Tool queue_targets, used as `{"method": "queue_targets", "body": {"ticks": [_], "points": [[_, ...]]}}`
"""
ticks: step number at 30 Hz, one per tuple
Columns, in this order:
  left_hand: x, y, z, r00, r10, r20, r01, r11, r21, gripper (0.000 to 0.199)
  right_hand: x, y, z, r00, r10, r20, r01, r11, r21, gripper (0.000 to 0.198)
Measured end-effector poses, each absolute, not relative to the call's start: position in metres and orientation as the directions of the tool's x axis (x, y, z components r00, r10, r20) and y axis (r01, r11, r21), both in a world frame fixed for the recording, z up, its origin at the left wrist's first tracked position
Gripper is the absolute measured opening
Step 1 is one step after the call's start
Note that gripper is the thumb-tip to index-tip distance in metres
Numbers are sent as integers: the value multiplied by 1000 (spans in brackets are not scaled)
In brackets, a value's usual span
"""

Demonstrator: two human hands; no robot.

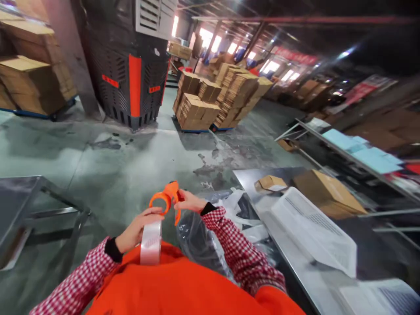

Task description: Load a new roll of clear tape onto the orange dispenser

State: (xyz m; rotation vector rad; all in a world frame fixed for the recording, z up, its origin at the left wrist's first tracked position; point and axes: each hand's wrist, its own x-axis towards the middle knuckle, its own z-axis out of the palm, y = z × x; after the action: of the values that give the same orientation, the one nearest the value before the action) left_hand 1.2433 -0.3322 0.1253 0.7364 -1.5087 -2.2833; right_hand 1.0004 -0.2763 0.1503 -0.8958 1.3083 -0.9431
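An orange tape dispenser (171, 190) is in my right hand (187, 201), whose fingers are closed on its handle side. My left hand (139, 227) grips a wide roll of tape (151, 243), pale and shiny with faint reddish print on it. The roll sits just below the dispenser's round orange hub, close in front of my orange apron (183, 288). Part of the roll's far side is hidden by my left fingers.
To my right stands a metal table (262, 210) with a white plastic basket (311, 227) and a cardboard box (328, 192). Clear plastic bags (197, 234) hang beside it. Another metal table (19, 197) is at left. Stacked cartons (197, 109) stand ahead.
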Motion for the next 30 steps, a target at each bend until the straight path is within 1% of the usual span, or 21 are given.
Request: {"method": "queue_targets", "body": {"ticks": [2, 4, 6, 7, 10, 12, 13, 15, 17, 19, 21, 22, 23, 24, 25, 27, 28, 29, 30], "points": [[1245, -352, 125, -819, -503, -277, -45, -424, 904, 29, 998, -276, 142, -127, -911, -392, 233, 357, -905, 47], [1244, -368, 121, -779, -517, -354, -62, -499, 865, 31, 998, -278, 130, -298, -862, -409, 399, 277, -874, 44], [1242, -382, 116, -725, -572, -384, -55, -507, 860, 29, 1001, -286, 117, -426, -809, -406, 461, 192, -866, 41], [1241, -389, 113, -709, -606, -361, -46, -471, 881, 28, 1005, -292, 110, -465, -793, -393, 459, 164, -873, 40], [1241, -406, 107, -715, -669, -203, -8, -283, 959, 28, 1025, -317, 85, -542, -759, -361, 466, 86, -881, 44], [1241, -415, 104, -740, -663, -111, 18, -184, 983, 30, 1041, -332, 67, -512, -749, -420, 544, 95, -833, 42], [1240, -419, 102, -748, -660, -78, 24, -144, 989, 29, 1048, -338, 59, -449, -756, -475, 600, 138, -788, 41], [1239, -427, 101, -742, -668, -52, 14, -93, 996, 23, 1057, -348, 46, -271, -777, -568, 695, 251, -674, 41], [1239, -437, 101, -743, -668, -37, -23, -30, 999, 18, 1061, -357, 38, -141, -802, -581, 748, 298, -593, 43], [1239, -449, 104, -767, -641, -25, -59, 32, 998, 17, 1059, -366, 35, -102, -827, -553, 786, 274, -554, 42], [1242, -459, 108, -828, -561, -15, -59, 60, 996, 25, 1052, -375, 35, -95, -840, -535, 811, 246, -531, 41], [1243, -463, 111, -851, -524, -22, -53, 43, 998, 30, 1048, -378, 35, -90, -838, -537, 820, 244, -518, 40], [1244, -465, 112, -861, -506, -51, -55, -7, 998, 36, 1042, -382, 35, -90, -835, -543, 829, 239, -506, 39], [1245, -466, 114, -856, -505, -111, -73, -93, 993, 41, 1036, -385, 35, -93, -831, -548, 838, 231, -494, 38], [1245, -466, 115, -831, -520, -198, -96, -216, 972, 44, 1030, -387, 35, -98, -828, -553, 847, 222, -483, 37], [1239, -465, 117, -762, -539, -358, -93, -455, 885, 50, 1014, -394, 34, -117, -824, -554, 855, 201, -478, 39], [1234, -464, 117, -751, -532, -391, -78, -516, 853, 54, 1005, -397, 34, -137, -824, -550, 851, 186, -492, 41], [1226, -464, 118, -757, -524, -390, -71, -528, 846, 58, 995, -402, 34, -156, -825, -543, 841, 177, -512, 43], [1217, -464, 118, -772, -518, -368, -82, -493, 866, 64, 984, -406, 35, -170, -828, -534, 825, 177, -536, 45]]}}
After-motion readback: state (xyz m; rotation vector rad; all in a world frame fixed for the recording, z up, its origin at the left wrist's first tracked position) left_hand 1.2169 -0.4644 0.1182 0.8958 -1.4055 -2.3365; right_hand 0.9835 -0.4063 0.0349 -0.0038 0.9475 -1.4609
